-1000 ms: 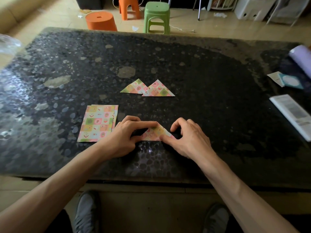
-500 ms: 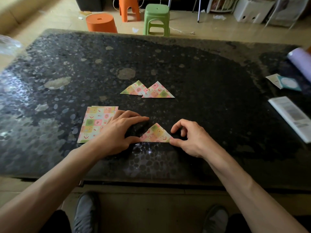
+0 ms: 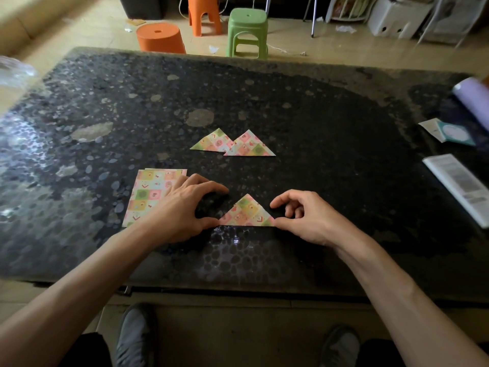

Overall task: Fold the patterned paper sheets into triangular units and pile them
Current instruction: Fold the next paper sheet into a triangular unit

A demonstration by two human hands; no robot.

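Risk first: I judge the freshly folded pastel checked paper triangle likely to spring open or skate on the glossy surface, because only fingertips touch it. My left hand rests spread and empty, thumb tip at the triangle's left corner, its back covering part of the stack of unfolded pastel checked square sheets lying just beside it toward the counter's left edge. My right hand is loosely curled, grasping nothing, thumb tip at the right corner. The triangle lies flat near the counter's near edge, long side toward me. A careless lift by one corner could undo the crease, and a sweep of the left wrist could scatter the stack. The pair of finished pastel checked triangles sits near the counter's middle, overlapping side by side rather than piled; adding to it loosely would leave a sprawl.

Surface: dark pebble-patterned glossy counter, with glare patches. Papers and a pale roll lie at its right edge. Beyond the far edge stand an orange round plastic stool and a green plastic stool on a littered tan floor.
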